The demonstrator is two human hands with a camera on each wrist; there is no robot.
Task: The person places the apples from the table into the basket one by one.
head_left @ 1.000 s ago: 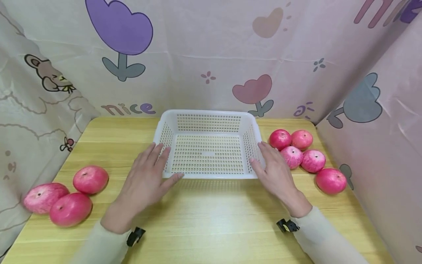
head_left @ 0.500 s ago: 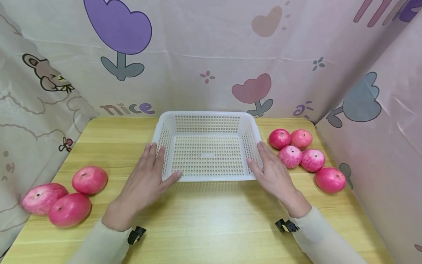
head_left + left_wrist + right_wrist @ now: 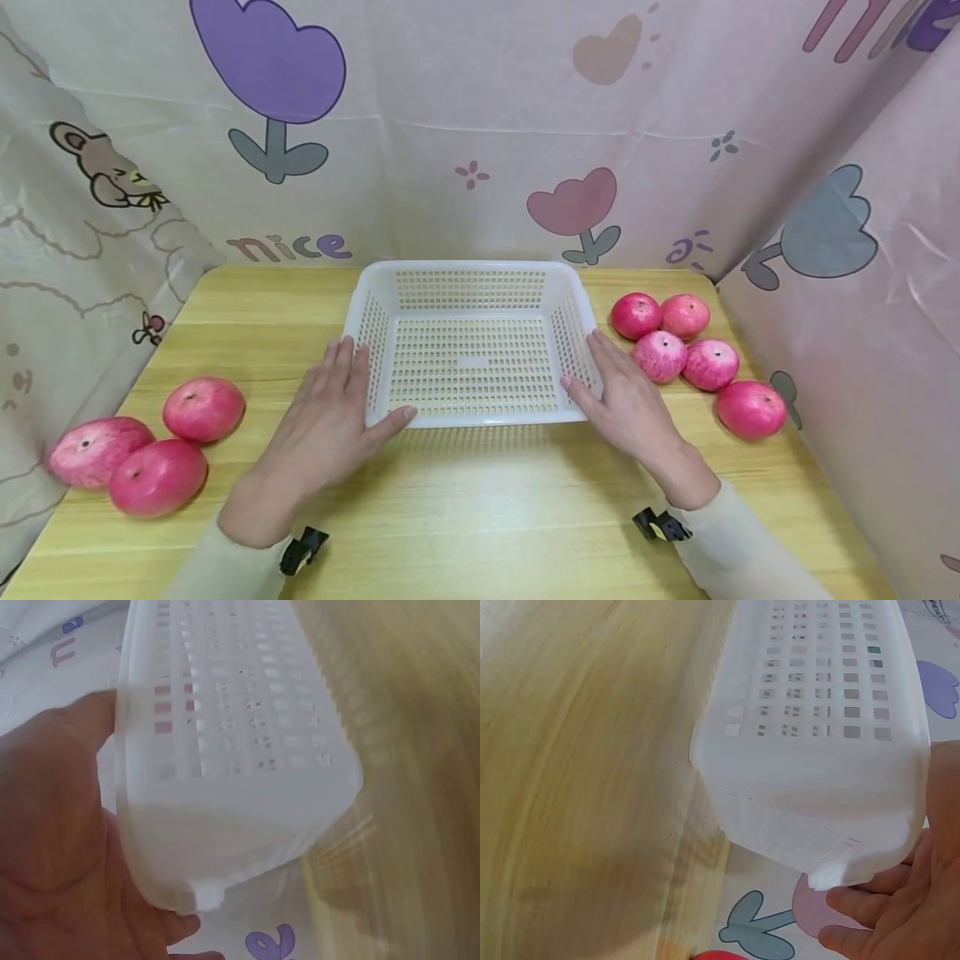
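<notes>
A white perforated plastic basket (image 3: 480,421) sits on the wooden table with nothing in it. My left hand (image 3: 322,425) grips its near left corner, thumb over the front rim and fingers along the outer side. At the near right corner, my right hand (image 3: 633,404) grips the rim the same way, thumb inside. In the left wrist view, the left hand (image 3: 56,817) is at the rim of the basket (image 3: 217,810), some fingertips showing past the corner. The right wrist view has the right hand (image 3: 922,907) with fingers beneath the rim of the basket (image 3: 817,780).
Three pink-red apple-like fruits (image 3: 204,408) lie at the left of the table (image 3: 480,517). Several more such fruits (image 3: 712,365) cluster right of the basket, close to the right hand. A patterned curtain (image 3: 450,125) hangs behind the table and along both sides.
The basket has slid a little toward me, away from the back curtain, with both hands moving along on it. All the fruits stay where they were.
</notes>
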